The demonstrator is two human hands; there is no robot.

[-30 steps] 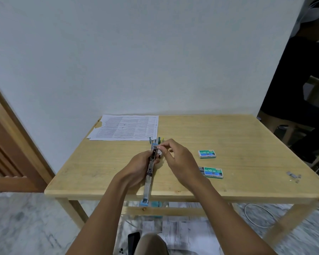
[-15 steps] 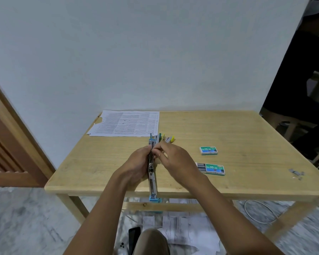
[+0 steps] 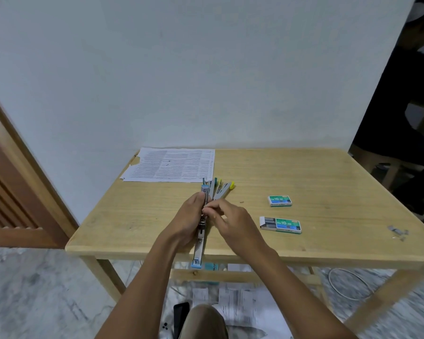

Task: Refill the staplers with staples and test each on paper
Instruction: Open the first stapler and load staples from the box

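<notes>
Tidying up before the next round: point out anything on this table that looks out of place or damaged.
Loose staples lie scattered near the right edge of the table, away from the work. The printed sheet has a torn far-left corner. The nearer staple box lies open, staples showing.

On the table (image 3: 328,182), paper (image 3: 171,165) lies back-left, with staplers (image 3: 220,189) just before it. To the right, the far staple box (image 3: 280,200) sits behind the near staple box (image 3: 280,225).

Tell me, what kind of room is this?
Probably a plain room in a home or small office. A wooden table stands against a bare white wall, a wooden door is at the left, and a printed sheet and staple boxes lie on it.
</notes>
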